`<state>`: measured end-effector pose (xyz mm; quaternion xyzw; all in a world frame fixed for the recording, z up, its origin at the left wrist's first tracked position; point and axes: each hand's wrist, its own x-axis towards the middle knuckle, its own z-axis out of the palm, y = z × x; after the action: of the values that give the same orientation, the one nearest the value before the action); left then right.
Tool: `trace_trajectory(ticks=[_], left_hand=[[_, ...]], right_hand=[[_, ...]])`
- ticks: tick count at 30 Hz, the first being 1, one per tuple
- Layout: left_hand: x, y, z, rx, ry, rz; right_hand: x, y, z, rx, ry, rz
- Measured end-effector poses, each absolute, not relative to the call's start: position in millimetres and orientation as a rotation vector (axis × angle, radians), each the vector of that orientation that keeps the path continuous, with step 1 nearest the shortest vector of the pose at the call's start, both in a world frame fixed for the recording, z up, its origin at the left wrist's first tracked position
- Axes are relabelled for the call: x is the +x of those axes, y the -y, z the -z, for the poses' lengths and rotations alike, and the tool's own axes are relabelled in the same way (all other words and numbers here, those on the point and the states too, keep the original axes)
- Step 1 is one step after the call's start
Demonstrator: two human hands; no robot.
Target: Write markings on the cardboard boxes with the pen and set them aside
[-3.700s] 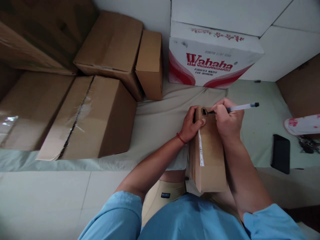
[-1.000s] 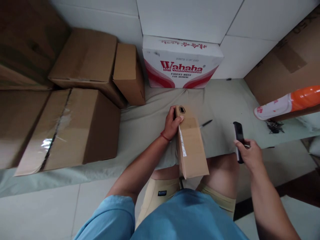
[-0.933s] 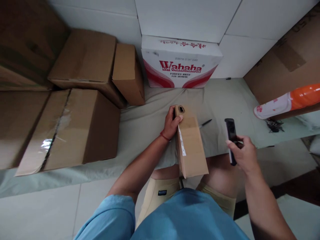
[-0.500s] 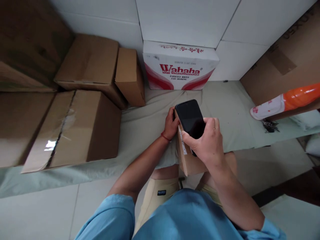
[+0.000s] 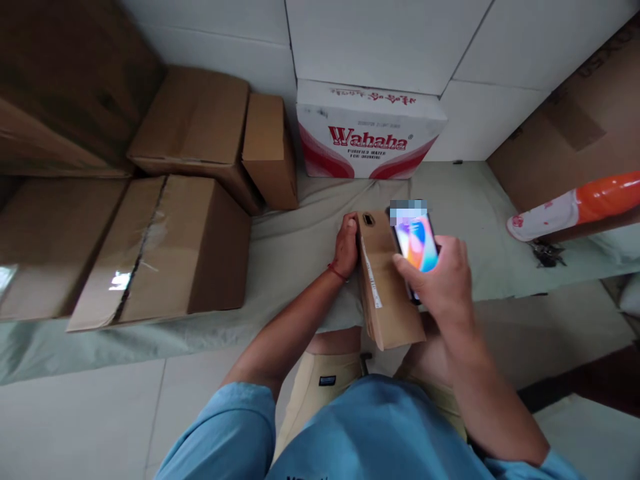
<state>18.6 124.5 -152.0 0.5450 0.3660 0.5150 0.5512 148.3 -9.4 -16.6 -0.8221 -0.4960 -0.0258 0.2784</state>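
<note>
A narrow brown cardboard box (image 5: 393,313) stands at the front edge of the cloth-covered surface, with a white label strip (image 5: 373,277) along its left edge and a dark oval hole near its far end. My left hand (image 5: 346,243) grips the far left side of this box; its fingertips are partly hidden. In my right hand (image 5: 443,277) is a smartphone (image 5: 416,243) with a lit, colourful screen. The phone is tilted and held over the box's right side, my thumb along its lower left edge.
Several cardboard boxes (image 5: 173,247) fill the left side. A white and red Wahaba-style water carton (image 5: 370,137) stands against the tiled wall. At right lie an orange and white bottle-shaped object (image 5: 575,207), a bunch of keys (image 5: 546,253) and a large carton (image 5: 575,113). Pale green cloth (image 5: 280,267) covers the surface.
The phone's screen has gone from dark to lit. My right hand has moved it rightward, uncovering the box's top and its hole. My left hand stays on the box.
</note>
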Motion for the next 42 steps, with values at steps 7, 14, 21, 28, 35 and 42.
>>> trace_trajectory(ticks=[7,14,21,28,35,42], left_hand=[[17.6,-131.9,153.3,1.275,-1.013,-1.316],[14.3,-134.7,155.3,1.332,-1.029,-1.283],[13.4,-137.8,159.7,1.373,-1.066,-1.257],[12.6,-138.2,162.9,1.410,-1.083,-1.250],[11.8,-134.0,157.6,1.484,-1.129,-1.247],[7.6,-129.7,158.2,1.559,-1.185,-1.276]], right_hand=[[265.0,46.5,70.2,-2.712,0.981,0.069],[301.9,63.8,111.9,-2.892,0.911,0.009],[302.1,40.1,114.2,-2.901,0.849,-0.034],[269.8,61.8,100.2,-2.213,1.405,-0.033],[180.9,125.3,53.2,-1.406,1.949,-0.171],[121.0,123.0,56.1,-1.717,1.799,0.064]])
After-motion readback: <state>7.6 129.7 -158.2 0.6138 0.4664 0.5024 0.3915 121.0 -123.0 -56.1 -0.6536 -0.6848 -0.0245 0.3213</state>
